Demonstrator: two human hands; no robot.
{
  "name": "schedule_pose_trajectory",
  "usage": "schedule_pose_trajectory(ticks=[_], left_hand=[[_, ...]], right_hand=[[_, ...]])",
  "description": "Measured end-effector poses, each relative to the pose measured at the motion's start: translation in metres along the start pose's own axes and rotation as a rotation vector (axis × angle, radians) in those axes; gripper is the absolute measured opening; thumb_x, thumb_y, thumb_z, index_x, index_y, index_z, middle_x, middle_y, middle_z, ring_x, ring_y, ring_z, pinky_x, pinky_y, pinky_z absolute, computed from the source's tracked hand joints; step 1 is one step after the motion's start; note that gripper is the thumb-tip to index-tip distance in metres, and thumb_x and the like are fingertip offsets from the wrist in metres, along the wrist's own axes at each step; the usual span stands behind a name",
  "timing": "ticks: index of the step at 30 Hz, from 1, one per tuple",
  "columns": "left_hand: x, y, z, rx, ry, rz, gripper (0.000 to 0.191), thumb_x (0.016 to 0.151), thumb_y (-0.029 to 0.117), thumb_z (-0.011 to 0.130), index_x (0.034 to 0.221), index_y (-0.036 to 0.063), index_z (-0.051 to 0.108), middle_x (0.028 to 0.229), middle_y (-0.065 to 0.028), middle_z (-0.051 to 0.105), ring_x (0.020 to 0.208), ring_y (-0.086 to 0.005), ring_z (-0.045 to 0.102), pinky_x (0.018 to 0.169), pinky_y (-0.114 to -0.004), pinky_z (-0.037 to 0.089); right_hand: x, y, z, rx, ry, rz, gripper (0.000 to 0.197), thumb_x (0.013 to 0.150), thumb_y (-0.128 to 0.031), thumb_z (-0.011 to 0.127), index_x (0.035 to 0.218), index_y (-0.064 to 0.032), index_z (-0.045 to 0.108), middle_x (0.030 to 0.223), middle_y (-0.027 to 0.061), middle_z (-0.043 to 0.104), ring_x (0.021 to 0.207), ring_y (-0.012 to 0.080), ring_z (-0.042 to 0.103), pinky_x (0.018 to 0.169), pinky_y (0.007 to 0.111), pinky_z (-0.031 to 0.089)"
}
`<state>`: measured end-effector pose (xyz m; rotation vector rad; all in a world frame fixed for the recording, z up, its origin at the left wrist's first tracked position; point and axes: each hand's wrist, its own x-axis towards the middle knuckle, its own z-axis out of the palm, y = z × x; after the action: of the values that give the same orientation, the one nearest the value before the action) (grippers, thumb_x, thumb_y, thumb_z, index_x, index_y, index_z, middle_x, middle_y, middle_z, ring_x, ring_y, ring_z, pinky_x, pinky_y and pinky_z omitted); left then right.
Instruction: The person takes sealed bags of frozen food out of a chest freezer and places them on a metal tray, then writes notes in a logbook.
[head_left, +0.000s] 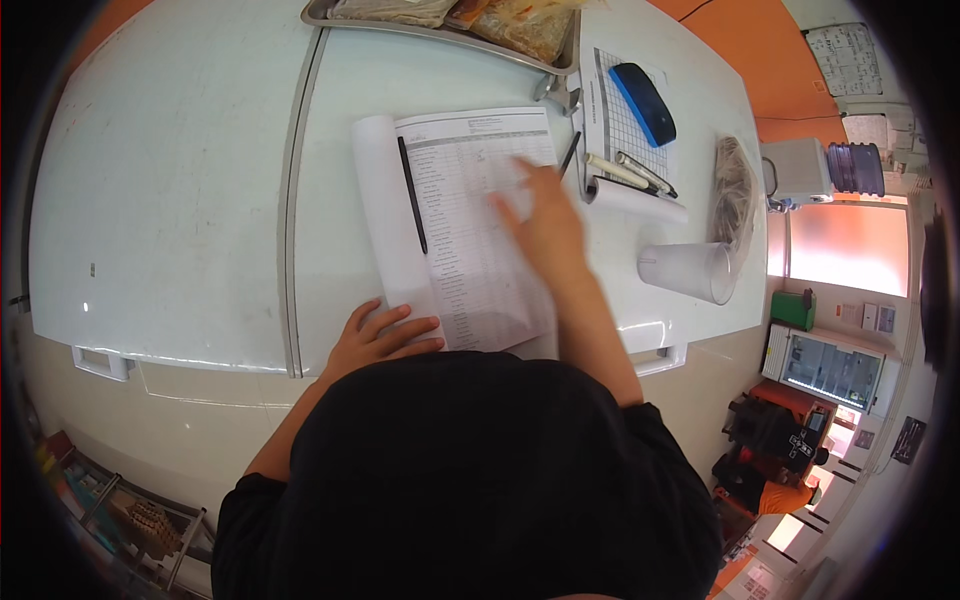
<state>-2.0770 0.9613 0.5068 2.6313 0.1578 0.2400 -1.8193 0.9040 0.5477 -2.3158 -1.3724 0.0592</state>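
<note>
A stack of printed table sheets (487, 240) lies in front of me, its left pages folded back into a loose roll (375, 172). My left hand (386, 336) rests with spread fingers on the lower left of the folded pages. Over the right part of the printed sheet is my right hand (551, 225), blurred by motion. Its thumb and a finger are apart, and no object shows between them. A black pen (412, 195) lies along the fold, touching neither hand. Beyond the right hand, a second dark pen (571, 154) lies by the sheet's right edge.
A metal tray (442, 39) with bagged food stands at the far edge. To the right are a blue-and-black eraser (643, 105), markers (619, 171), a clear plastic cup (686, 271) on its side and a plastic bag (731, 187). People (780, 487) are in the background.
</note>
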Motion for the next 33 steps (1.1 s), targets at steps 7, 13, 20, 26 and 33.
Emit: schedule_pose_trajectory(ticks=[7,13,20,26,33], left_hand=[[0.004,0.006,-0.002,0.007,0.075,-0.006,0.034,0.077,0.03,0.057,0.111,0.025,0.056,0.127,0.0069,0.045,0.121,-0.0163,0.034,0.099,-0.043,0.029],[0.004,0.005,-0.002,0.011,0.089,-0.002,0.035,0.076,0.03,0.057,0.111,0.0243,0.056,0.126,0.0067,0.046,0.119,-0.0171,0.036,0.099,-0.043,0.03],[0.004,0.002,-0.002,0.01,0.089,0.017,0.036,0.077,0.03,0.056,0.112,0.0231,0.055,0.126,0.0055,0.046,0.117,-0.0186,0.038,0.099,-0.043,0.03],[0.001,0.001,-0.003,-0.011,0.06,0.023,0.037,0.08,0.031,0.055,0.116,0.0235,0.052,0.128,0.0049,0.044,0.119,-0.0187,0.037,0.101,-0.044,0.028],[0.002,0.001,-0.004,-0.031,0.003,0.004,0.037,0.081,0.032,0.054,0.117,0.0248,0.052,0.129,0.0058,0.043,0.122,-0.0183,0.034,0.103,-0.045,0.026]], right_hand=[[-0.022,-0.046,0.042,0.306,-0.21,-0.247,0.042,0.078,-0.007,0.056,0.119,-0.0114,0.05,0.092,0.0095,0.05,0.075,0.0239,0.055,0.064,0.032,0.046],[-0.023,-0.047,0.04,0.154,-0.078,-0.292,0.036,0.073,-0.007,0.058,0.11,-0.0097,0.056,0.09,0.0091,0.049,0.072,0.0233,0.056,0.057,0.032,0.048],[-0.013,-0.034,0.028,0.102,-0.182,-0.162,0.022,0.073,-0.008,0.06,0.094,-0.0092,0.055,0.087,0.0108,0.049,0.073,0.028,0.056,0.06,0.037,0.048],[-0.001,0.007,0.003,0.54,-0.259,0.168,0.022,0.078,-0.004,0.058,0.1,-0.0053,0.053,0.072,0.0053,0.054,0.062,0.0158,0.05,0.058,0.028,0.041],[0.006,0.009,0.004,1.474,0.019,0.491,0.009,0.081,-0.008,0.06,0.079,-0.0025,0.054,0.07,0.0031,0.055,0.064,0.0092,0.051,0.057,0.02,0.041]])
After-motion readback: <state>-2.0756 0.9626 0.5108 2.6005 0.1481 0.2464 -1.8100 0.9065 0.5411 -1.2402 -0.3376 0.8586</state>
